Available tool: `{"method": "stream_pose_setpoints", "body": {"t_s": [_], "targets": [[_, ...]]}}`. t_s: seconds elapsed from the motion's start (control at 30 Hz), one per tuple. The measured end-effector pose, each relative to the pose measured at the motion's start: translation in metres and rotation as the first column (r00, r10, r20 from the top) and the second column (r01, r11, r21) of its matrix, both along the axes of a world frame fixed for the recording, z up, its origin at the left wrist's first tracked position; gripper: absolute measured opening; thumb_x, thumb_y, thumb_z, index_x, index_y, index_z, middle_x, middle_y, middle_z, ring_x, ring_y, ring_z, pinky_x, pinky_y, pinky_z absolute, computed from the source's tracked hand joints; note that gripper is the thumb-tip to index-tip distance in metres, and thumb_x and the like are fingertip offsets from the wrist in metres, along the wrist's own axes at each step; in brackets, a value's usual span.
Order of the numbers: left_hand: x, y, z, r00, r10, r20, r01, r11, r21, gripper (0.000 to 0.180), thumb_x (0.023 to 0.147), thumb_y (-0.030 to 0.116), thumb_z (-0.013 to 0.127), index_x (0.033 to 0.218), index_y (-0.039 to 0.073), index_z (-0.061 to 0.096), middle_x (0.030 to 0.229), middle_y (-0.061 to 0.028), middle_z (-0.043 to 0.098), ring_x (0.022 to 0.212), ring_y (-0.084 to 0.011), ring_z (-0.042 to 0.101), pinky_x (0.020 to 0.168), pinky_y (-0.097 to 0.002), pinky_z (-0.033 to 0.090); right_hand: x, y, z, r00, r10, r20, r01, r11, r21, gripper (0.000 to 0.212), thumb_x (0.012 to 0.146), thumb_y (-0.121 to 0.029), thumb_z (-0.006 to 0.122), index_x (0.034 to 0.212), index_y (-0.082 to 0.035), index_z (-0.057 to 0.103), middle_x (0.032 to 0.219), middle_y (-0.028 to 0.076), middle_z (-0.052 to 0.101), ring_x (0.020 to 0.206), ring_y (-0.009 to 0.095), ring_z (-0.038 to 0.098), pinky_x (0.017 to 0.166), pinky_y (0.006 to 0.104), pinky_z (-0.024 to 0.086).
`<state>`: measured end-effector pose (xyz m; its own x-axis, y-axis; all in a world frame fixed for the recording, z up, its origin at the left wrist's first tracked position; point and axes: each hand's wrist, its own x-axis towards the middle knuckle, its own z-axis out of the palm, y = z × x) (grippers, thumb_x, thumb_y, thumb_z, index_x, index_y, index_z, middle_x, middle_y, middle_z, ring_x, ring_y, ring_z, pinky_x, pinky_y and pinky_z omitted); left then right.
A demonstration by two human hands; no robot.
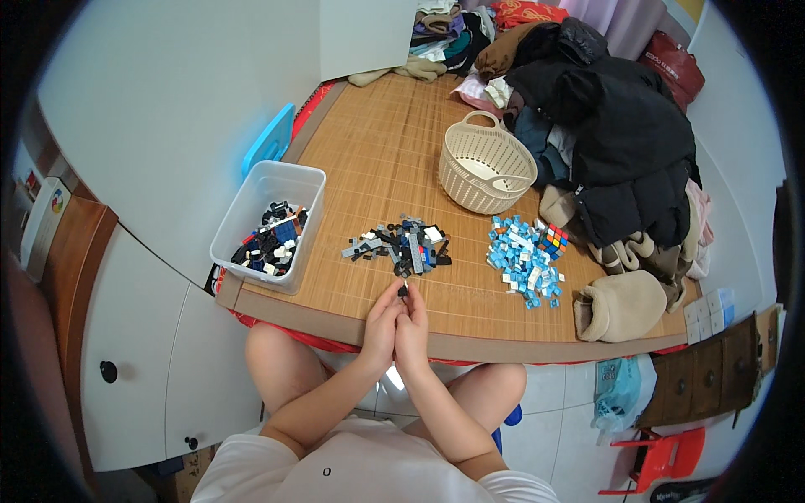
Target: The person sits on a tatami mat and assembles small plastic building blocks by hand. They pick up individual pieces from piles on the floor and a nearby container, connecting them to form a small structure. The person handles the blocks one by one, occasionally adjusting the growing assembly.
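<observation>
My left hand and my right hand meet at the near edge of the mat-covered surface. Their fingers pinch a small black toy building piece between them, with a bit of white or light colour at its top; its exact shape is too small to tell. Just beyond the fingertips lies a loose pile of building bricks, mostly grey and black with some white and blue. To the right of it spreads a heap of light blue and white bricks, with a puzzle cube at its upper right edge.
A clear plastic box of mixed bricks stands at the left, a blue lid behind it. A beige basket sits at the back. Piled clothes and a rolled beige garment line the right side.
</observation>
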<state>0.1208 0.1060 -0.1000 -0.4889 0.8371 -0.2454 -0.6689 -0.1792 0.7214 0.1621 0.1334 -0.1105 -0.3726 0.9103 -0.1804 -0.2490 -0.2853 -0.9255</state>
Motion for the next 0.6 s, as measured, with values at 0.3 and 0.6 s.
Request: {"method": "stream_pose_setpoints", "body": {"t_s": [0.3, 0.6], "targets": [[-0.002, -0.008, 0.01, 0.995, 0.055, -0.086, -0.048, 0.996, 0.073, 0.045, 0.089, 0.005, 0.032, 0.134, -0.002, 0.032, 0.128, -0.0135, 0.043, 0.116, -0.0169, 0.044, 0.098, -0.028, 0.035, -0.002, -0.011, 0.026, 0.996, -0.014, -0.093, 0.018, 0.999, 0.042, 0.054, 0.08, 0.01, 0.034, 0.133, 0.002, 0.031, 0.123, 0.014, 0.045, 0.11, 0.019, 0.047, 0.095, 0.0274, 0.037], [-0.018, -0.031, 0.048, 0.987, 0.139, -0.076, -0.129, 0.985, 0.117, 0.045, 0.089, 0.003, 0.033, 0.133, -0.003, 0.033, 0.131, -0.0142, 0.041, 0.118, -0.0167, 0.043, 0.099, -0.0272, 0.034, -0.018, -0.032, 0.06, 0.986, 0.103, -0.128, -0.093, 0.992, 0.084, 0.056, 0.079, 0.009, 0.034, 0.135, 0.002, 0.03, 0.126, 0.014, 0.043, 0.112, 0.018, 0.045, 0.094, 0.0272, 0.037]]}}
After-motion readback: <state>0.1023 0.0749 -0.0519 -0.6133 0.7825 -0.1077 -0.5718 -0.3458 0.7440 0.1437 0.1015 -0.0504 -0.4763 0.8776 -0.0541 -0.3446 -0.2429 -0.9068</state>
